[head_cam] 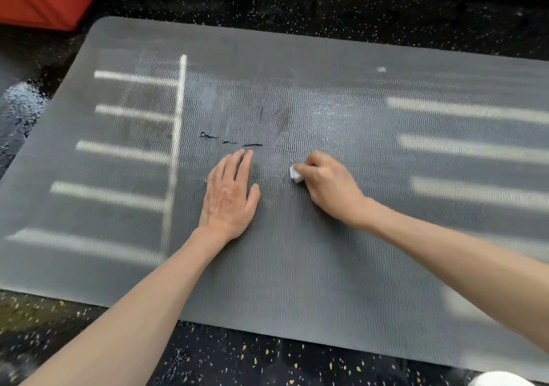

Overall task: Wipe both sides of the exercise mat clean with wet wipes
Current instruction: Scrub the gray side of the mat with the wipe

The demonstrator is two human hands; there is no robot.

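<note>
Below the black marks [231,141], our left hand [230,197] presses the mat [297,266], fingers straight; right hand [328,185] pinches the wipe [296,174]. Mat seems soft, light, grippy: we'd lift an edge.

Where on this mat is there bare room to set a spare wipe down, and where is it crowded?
Free on the mat: the far band beyond the black marks; the left end, left of the left hand; the near stretch between the forearms. Crowded: the middle, where the left hand lies flat beside the right hand gripping the wet wipe.
</note>
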